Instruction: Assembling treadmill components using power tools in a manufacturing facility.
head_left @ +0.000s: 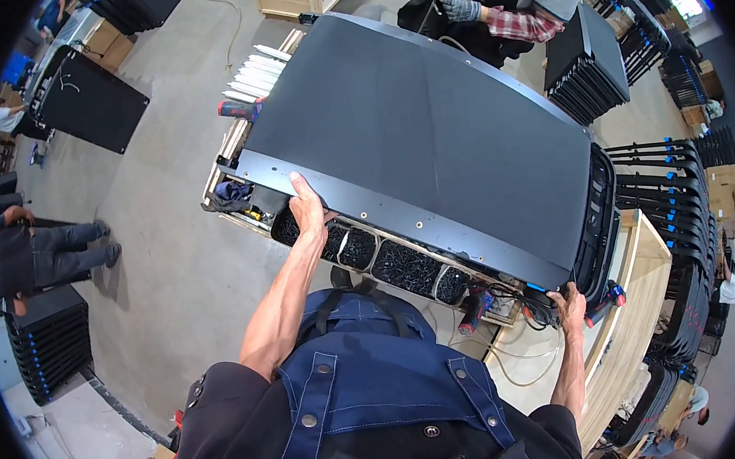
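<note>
panel: big dark sheet flat on the table | left hand fingers clamped on near flange at 9 o'clock | right hand gripping 5 o'clock corner | tip: I'd lift both ends evenly, mind the screw bins underneath

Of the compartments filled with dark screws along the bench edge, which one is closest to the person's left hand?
The leftmost screw compartment, directly beside the left hand gripping the large black panel. The other compartments lie farther right.
</note>
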`<state>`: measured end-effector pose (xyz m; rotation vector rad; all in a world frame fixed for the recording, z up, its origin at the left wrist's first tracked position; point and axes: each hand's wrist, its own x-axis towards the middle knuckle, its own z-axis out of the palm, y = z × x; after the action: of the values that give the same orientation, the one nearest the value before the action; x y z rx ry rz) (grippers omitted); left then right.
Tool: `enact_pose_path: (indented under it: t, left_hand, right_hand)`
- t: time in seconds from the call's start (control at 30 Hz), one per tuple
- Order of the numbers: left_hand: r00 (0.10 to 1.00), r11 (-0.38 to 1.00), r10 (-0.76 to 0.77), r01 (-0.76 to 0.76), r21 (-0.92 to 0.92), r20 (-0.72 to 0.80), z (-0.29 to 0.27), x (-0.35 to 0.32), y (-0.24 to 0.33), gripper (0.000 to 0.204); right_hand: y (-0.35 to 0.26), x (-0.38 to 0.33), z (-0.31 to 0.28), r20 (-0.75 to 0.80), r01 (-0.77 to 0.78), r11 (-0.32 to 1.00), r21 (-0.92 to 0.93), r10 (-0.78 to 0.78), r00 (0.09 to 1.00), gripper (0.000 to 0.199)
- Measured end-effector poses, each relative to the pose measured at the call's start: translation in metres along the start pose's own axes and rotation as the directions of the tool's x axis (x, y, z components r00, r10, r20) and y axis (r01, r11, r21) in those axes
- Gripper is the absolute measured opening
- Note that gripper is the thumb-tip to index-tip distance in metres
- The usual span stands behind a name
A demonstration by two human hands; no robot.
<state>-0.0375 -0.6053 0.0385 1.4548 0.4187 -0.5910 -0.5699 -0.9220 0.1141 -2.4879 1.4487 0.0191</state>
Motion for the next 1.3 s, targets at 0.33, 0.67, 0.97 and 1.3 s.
enact_pose_path:
  t: [0.33,0.67,0.97,1.3]
  left_hand:
    - [0.995,0.997,0.039,-0.034,0.064,-0.087,0.021,0.002,-0.001,0.079]
    - [0.978,0.999,0.035,-0.029,-0.028,0.207,0.007,0.018,-0.015,0.08]
    - [0.993,0.993,0.066,-0.075,0.087,0.102,0.014,0.017,-0.029,0.089]
    - [0.858,0.807,-0.512,0.465,0.364,0.04,-0.1,-0.109,-0.106,0.067]
  right_hand:
    - [0.012,0.009,-0.013,0.04,0.057,0.982,0.179,-0.065,0.997,0.051]
    - [0.047,-0.01,0.022,-0.095,-0.118,0.959,0.256,0.147,0.985,0.054]
    - [0.134,-0.079,0.054,-0.403,-0.028,0.477,0.878,0.771,0.492,0.024]
    - [0.309,-0.06,0.155,0.56,-0.289,-0.489,0.823,0.612,0.558,0.08]
